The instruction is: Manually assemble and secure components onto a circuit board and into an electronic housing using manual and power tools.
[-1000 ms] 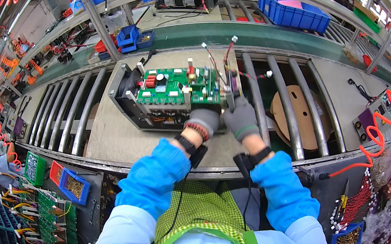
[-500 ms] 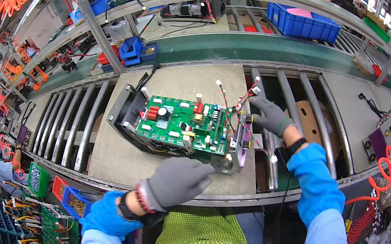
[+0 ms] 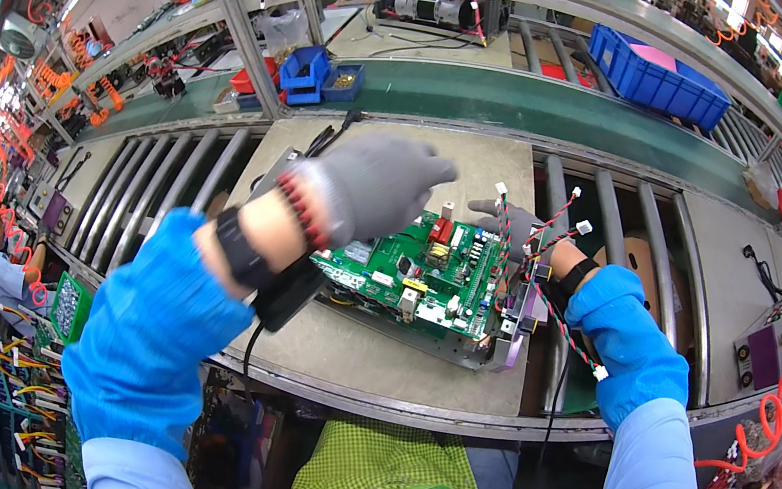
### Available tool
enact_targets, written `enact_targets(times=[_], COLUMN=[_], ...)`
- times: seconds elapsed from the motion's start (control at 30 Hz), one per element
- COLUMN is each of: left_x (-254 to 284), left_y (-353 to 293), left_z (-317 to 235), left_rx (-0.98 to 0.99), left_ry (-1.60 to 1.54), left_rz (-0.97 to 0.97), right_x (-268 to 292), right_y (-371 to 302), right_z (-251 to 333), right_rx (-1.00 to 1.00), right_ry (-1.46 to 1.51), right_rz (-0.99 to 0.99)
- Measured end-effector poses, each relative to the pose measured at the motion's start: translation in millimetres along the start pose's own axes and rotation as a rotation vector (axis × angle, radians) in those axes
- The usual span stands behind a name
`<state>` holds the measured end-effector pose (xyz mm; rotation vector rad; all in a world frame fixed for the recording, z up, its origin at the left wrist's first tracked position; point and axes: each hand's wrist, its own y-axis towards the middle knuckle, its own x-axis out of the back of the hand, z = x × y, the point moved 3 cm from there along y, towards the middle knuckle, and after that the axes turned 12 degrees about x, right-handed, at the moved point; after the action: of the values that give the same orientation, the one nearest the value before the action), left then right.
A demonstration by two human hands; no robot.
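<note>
Mid-frame: circuit-board unit [image 3: 419, 271] on bench [image 3: 382, 373]

Left hand [image 3: 375, 183] over unit's upper left, fingers loosely extended, contact unclear. Right hand [image 3: 513, 224] right of center, behind white-tipped wires [image 3: 585, 227]; partly hidden, can't tell its grip.

Grn PCB unit [image 3: 429, 276] lies flat, circuit-side up, on beige pallet [image 3: 372, 371].
</note>
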<state>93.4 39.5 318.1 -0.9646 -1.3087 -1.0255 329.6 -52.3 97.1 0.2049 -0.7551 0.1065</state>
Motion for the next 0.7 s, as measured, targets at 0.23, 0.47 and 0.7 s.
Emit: enact_targets(times=[0.23, 0.47, 0.7], left_x=[-38, -11, 0], left_y=[71, 36, 55], left_z=[-62, -31, -34], left_rx=[-0.122, -0.055, 0.126], left_ry=[0.029, 0.448, 0.237], left_rz=[0.132, 0.365, 0.231], right_x=[23, 34, 69], right_y=[-42, -110, -121], right_z=[2, 41, 85], right_rx=[0.087, -0.182, -0.209], right_ry=[-0.27, 0.211, -0.038], right_rz=[-0.143, -0.25, -0.44])
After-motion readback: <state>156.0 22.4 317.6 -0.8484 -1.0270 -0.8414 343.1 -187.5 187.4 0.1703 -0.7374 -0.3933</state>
